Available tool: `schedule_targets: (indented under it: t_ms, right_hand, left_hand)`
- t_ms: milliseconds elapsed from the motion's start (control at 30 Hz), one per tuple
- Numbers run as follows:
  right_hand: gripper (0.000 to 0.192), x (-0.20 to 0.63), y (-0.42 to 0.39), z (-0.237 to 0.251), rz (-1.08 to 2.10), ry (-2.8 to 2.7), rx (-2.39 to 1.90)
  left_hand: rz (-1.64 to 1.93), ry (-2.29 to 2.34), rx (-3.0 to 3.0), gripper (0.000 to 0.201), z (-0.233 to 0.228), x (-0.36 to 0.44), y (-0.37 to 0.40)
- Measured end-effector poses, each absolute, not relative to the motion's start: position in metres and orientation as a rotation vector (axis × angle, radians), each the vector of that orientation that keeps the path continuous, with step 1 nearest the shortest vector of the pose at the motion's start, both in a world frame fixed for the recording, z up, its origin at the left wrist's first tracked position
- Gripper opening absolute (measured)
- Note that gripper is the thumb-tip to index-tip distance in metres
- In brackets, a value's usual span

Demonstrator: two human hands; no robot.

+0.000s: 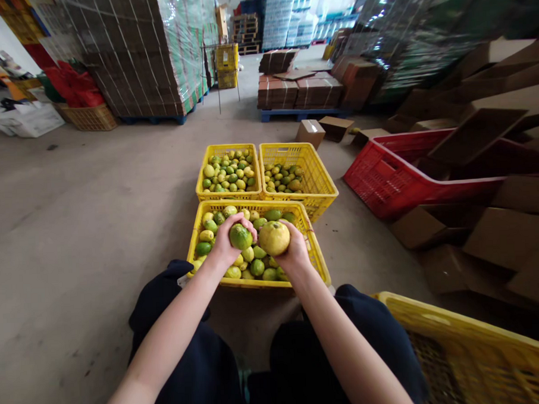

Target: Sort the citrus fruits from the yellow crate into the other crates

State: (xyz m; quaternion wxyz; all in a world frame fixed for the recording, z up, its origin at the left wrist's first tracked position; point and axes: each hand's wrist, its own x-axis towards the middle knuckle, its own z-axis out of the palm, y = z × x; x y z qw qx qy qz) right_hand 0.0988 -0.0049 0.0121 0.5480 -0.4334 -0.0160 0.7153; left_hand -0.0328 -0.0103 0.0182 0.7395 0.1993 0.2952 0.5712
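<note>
Cupping likely firm, easily bruised sides, the left hand [229,238] is gripping a green fruit [240,236], the right hand [295,247] a yellow fruit [274,238].

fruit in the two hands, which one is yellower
The yellower fruit is in the right hand, pale yellow nearly all over; the greener fruit is in the left hand.

Fruit [257,267] in near crate [315,247]; directly behind, left crate [229,196] beside right crate [318,177]; farther right, bin [376,182] among boxes [512,239].

Head-worn view, looking forward, tilted down
</note>
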Motion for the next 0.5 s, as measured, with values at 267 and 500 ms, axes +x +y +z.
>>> schedule_targets:
  t_ms: [267, 500]
  right_hand:
    - [0.012, 0.0988, -0.0046, 0.0123, 1.697, -0.032, -1.039]
    - [0.012, 0.0987, -0.0052, 0.0137, 1.699, -0.037, -1.052]
  left_hand:
    - [1.254, 0.639, 0.445, 0.030, 0.0153, -0.0328, -0.0090]
    - [1.259, 0.646, 0.419, 0.030, 0.0150, -0.0328, -0.0080]
